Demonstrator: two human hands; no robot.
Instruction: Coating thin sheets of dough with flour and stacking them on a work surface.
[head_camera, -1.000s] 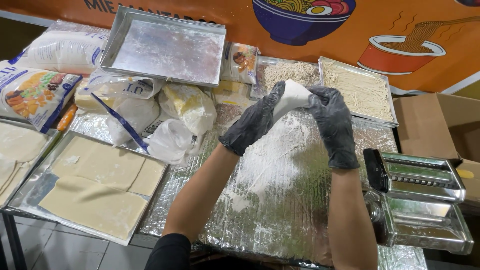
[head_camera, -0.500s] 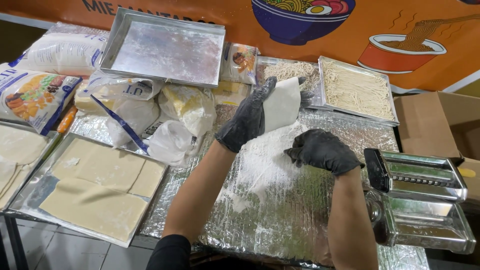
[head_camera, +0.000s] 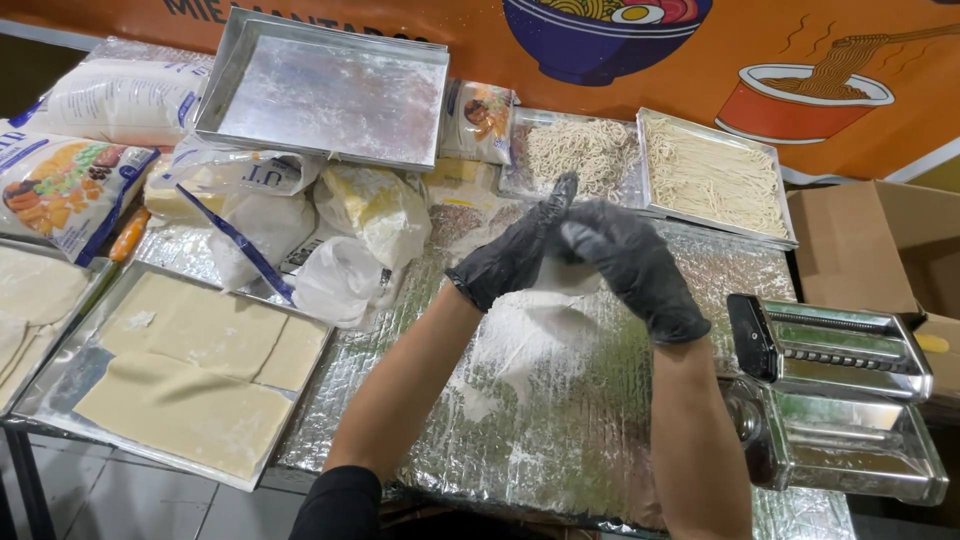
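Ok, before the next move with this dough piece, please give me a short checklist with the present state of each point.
1. Left hand gloved and on the dough piece: ok.
2. Right hand gloved and on it too: ok.
3. Flour patch on the foil-covered table under the hands: ok.
4. Pasta machine within reach at right: ok.
5. Machine rollers clean: cannot tell.
6. Tray of dough sheets has free room: not ok, nearly full.

left hand (head_camera: 515, 255) and right hand (head_camera: 630, 265) wear dark grey gloves; black sleeve (head_camera: 335, 505) on left arm.
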